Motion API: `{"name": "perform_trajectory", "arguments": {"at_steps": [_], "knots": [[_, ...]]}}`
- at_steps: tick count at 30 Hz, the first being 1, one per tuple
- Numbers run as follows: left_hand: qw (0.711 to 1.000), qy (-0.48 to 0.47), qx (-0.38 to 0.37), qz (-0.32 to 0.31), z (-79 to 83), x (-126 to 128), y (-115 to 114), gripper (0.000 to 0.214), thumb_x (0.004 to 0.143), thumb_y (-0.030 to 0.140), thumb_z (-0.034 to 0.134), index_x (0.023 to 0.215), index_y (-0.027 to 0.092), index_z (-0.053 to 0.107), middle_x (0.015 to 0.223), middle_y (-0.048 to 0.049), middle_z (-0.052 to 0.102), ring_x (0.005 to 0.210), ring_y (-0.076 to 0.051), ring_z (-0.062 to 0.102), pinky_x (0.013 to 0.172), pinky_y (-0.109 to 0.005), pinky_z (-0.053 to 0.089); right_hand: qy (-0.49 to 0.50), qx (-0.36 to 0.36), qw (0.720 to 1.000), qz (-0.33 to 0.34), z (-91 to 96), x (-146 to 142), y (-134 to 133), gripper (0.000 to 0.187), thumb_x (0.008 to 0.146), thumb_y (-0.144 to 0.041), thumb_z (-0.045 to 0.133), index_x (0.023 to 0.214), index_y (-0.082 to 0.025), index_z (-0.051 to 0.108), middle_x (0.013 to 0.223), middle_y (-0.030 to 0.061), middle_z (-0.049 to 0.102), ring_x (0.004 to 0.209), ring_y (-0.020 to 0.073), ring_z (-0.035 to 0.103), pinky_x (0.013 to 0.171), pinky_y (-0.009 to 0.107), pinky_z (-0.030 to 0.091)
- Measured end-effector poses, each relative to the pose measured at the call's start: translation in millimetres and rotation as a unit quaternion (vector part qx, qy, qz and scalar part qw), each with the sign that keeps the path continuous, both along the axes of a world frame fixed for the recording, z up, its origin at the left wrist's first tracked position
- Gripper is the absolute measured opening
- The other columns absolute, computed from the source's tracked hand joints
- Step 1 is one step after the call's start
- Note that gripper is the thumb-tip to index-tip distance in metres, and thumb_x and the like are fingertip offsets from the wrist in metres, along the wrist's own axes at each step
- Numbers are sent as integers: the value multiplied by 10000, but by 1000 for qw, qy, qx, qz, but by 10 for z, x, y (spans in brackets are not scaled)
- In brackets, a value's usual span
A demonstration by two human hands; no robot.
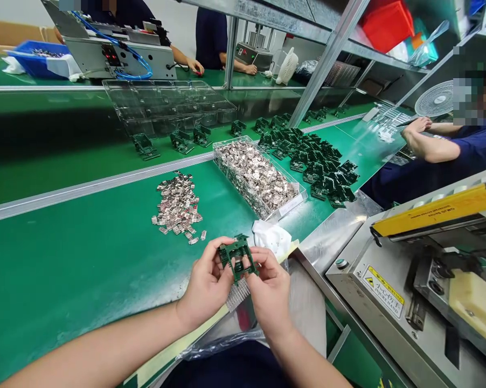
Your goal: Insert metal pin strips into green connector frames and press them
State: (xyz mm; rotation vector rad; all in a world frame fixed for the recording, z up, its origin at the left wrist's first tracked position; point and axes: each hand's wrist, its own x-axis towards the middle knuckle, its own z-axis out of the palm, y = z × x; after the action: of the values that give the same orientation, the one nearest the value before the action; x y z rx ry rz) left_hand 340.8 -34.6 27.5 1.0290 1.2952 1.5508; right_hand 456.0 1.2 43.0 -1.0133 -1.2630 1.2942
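Note:
Between my two hands, above the bench's near edge, is a dark green plastic frame (238,251) with open slots. My left hand (210,280) grips its left side, thumb on the front. On the right side my right hand (270,288) pinches it, the thumb pressing near its middle. Whether a small metal part sits under the thumbs I cannot tell. Past my hands lies a loose pile of small silvery metal pieces (177,207). A clear plastic box (263,175) full of the same pieces stands to its right. Many similar green frames (318,161) are heaped behind the box.
A crumpled white cloth (271,238) lies just beyond my right hand. At right stands a machine with a yellow bar (441,210). Several green frames sit on the conveyor belt (44,167) beside a clear compartment tray (166,105). Co-workers sit across and at right.

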Motion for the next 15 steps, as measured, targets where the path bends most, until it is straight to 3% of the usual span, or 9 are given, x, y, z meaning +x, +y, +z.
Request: {"name": "perform_trajectory", "arguments": {"at_steps": [4, 11, 15], "knots": [[1000, 8, 8, -5, -6, -4, -1, 315, 898, 319, 587, 1176, 217, 482, 832, -9, 600, 652, -114, 580, 600, -224, 526, 14, -3, 1000, -14, 7, -36, -22, 39, 740, -205, 721, 752, -191, 687, 912, 60, 630, 819, 175, 624, 659, 266, 527], [999, 50, 1, -7, -6, -3, -54, 328, 896, 313, 589, 1193, 218, 487, 739, 15, 582, 617, -112, 555, 549, -201, 473, 21, 2, 999, -41, -6, -63, -45, 121, 742, -264, 748, 747, -187, 655, 859, 55, 634, 793, 175, 620, 646, 269, 538], [1000, 28, 6, -6, 27, -3, -54, 297, 902, 313, 577, 1172, 222, 492, 835, -15, 607, 646, -113, 551, 531, -196, 456, 25, -25, 999, -19, 46, -44, -59, 148, 753, -304, 739, 744, -189, 647, 873, 56, 625, 762, 171, 606, 609, 266, 537]]}}
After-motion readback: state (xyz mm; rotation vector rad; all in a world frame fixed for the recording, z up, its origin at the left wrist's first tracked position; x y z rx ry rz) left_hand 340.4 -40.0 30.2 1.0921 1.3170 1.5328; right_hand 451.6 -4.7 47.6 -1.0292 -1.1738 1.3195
